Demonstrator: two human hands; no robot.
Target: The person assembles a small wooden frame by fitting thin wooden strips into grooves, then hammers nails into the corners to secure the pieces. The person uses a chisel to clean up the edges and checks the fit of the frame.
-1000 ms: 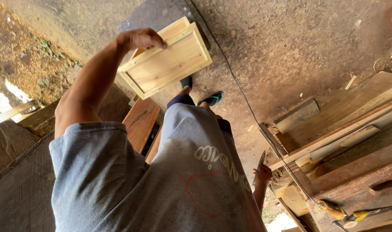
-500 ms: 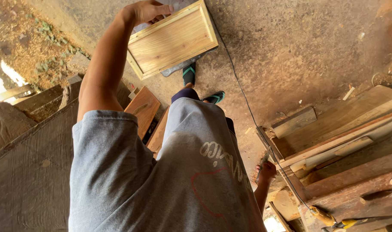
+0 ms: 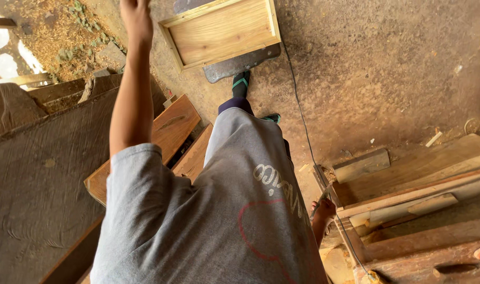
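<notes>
His left hand [image 3: 136,21] had let go of the shallow pale wooden box [image 3: 221,31]; fingers ran off frame, so I couldn't tell their spread. The box lay just beside it, over the dirt floor [image 3: 387,68]. His right hand [image 3: 324,210] gripped a slim tool [image 3: 320,195].

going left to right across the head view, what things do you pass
dark wooden slab → raised left hand → pale wooden tray → right hand by the hip → short wood block → stacked planks
</notes>
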